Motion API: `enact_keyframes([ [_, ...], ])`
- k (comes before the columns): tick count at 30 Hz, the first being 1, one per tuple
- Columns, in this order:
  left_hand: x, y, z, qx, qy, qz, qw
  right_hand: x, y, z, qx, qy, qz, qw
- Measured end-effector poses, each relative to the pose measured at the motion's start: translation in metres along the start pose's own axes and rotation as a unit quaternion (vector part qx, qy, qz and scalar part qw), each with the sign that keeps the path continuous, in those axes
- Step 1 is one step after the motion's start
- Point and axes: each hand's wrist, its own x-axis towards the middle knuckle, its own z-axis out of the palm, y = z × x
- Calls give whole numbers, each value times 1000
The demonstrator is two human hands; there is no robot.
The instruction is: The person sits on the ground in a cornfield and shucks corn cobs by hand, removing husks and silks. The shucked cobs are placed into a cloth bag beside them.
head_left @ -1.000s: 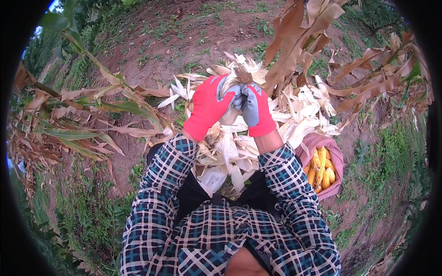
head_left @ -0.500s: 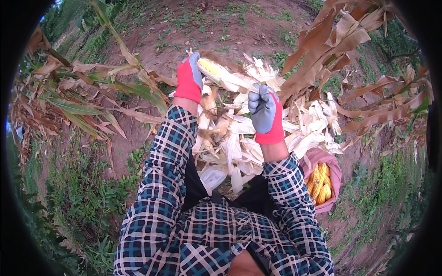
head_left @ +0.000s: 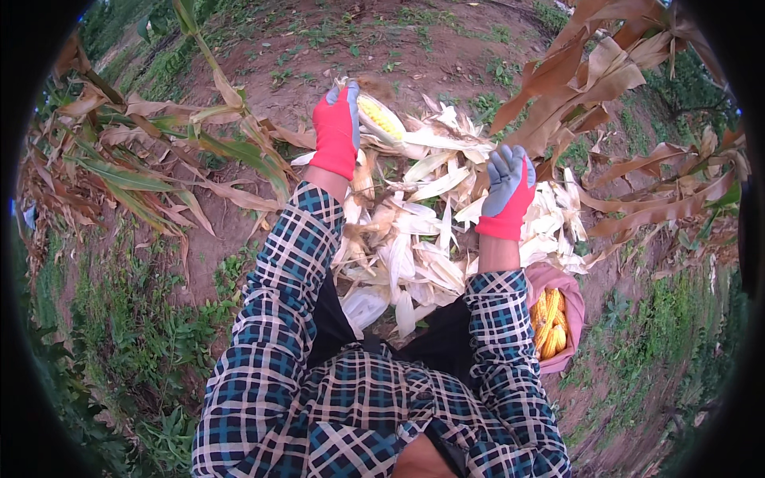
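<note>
My left hand (head_left: 338, 127), in a red and grey work glove, is closed around one end of an ear of corn (head_left: 381, 118). Yellow kernels show where the husk is opened, and brown silk hangs at the far side. From the ear a pale strip of corn husk (head_left: 449, 139) stretches right toward my gloved right hand (head_left: 508, 187). The curled fingers of that hand meet the strip's end; their grip is partly hidden. Below both hands lies a heap of dry husks (head_left: 410, 239).
Right of my right forearm stands a pinkish sack (head_left: 575, 307) holding several bare yellow corn cobs (head_left: 550, 323). Dry corn stalks (head_left: 231, 95) lean in on the left, and brown corn leaves (head_left: 574, 72) hang at the right. Reddish soil (head_left: 335, 40) with weeds lies beyond.
My right hand has moved right and slightly toward me, away from the ear. More yellow kernels are bared. My left hand and the ear have shifted slightly right.
</note>
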Motion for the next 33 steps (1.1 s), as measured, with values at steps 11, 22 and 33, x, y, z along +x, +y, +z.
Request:
enact_keyframes([
  [11,-69,17,22,-15,-138,-84,987,-47,26,21,-530,-247,-324,744],
  [22,-64,46,3,422,-327,40,845,-24,-16,0,-436,-406,-124,794],
  [33,-99,56,19,-176,-317,-181,914,-47,5,12,-102,-398,107,905],
])
